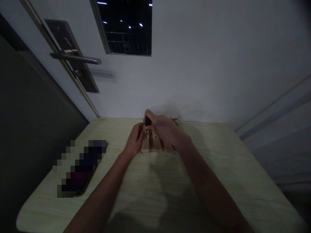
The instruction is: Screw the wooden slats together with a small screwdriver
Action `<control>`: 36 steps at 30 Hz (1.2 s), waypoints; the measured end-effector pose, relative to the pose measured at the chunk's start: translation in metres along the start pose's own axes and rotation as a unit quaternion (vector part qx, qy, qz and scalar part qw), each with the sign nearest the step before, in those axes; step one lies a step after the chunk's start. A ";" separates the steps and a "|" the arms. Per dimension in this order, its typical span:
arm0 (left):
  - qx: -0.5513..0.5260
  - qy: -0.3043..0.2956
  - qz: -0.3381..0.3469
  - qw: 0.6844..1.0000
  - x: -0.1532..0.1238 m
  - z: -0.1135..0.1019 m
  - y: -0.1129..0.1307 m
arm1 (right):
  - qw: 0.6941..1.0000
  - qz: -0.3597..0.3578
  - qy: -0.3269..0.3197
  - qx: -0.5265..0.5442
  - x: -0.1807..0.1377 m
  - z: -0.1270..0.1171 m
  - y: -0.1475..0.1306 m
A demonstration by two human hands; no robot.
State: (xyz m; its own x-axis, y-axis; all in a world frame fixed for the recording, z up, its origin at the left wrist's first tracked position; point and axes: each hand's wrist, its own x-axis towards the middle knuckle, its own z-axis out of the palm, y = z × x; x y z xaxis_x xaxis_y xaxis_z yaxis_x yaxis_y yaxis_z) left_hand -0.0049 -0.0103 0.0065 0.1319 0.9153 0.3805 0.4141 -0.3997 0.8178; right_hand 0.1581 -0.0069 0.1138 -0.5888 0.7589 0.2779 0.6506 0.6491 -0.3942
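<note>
A small slatted wooden piece (153, 144) lies on the pale wooden table (218, 168) near its far edge. My left hand (134, 139) rests against the piece's left side, fingers curled onto it. My right hand (162, 127) is over the piece, closed on a small dark tool (147, 121) with a thin tip pointing down onto the slats. The dim light hides finer detail of the tool and of the slats under my right hand.
A flat dark object (80, 168), blurred out, lies on the table's left part. Behind the table is a white wall with a dark window (126, 27). A door with a metal lever handle (75, 58) stands at the left.
</note>
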 end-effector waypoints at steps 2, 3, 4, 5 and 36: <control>0.000 0.002 -0.003 1.000 0.000 0.000 -0.001 | 1.000 0.002 0.004 -0.006 0.000 0.001 0.000; -0.001 0.002 -0.003 1.000 0.000 0.000 -0.001 | 1.000 0.004 0.006 -0.010 0.000 0.002 0.000; -0.003 0.003 -0.001 1.000 0.000 0.000 -0.001 | 1.000 0.006 0.006 -0.012 0.000 0.003 0.000; -0.004 0.003 0.001 1.000 0.000 0.001 -0.002 | 1.000 0.005 0.003 -0.012 0.000 0.003 0.000; -0.006 -0.001 0.008 1.000 0.000 -0.001 0.005 | 0.999 0.030 0.042 0.009 -0.001 0.002 -0.010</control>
State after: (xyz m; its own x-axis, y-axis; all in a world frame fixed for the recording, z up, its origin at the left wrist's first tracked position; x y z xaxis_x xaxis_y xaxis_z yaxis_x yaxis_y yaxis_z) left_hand -0.0035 -0.0125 0.0106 0.1404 0.9085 0.3935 0.4014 -0.4155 0.8162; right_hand 0.1517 -0.0143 0.1154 -0.5063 0.7985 0.3257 0.6745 0.6020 -0.4275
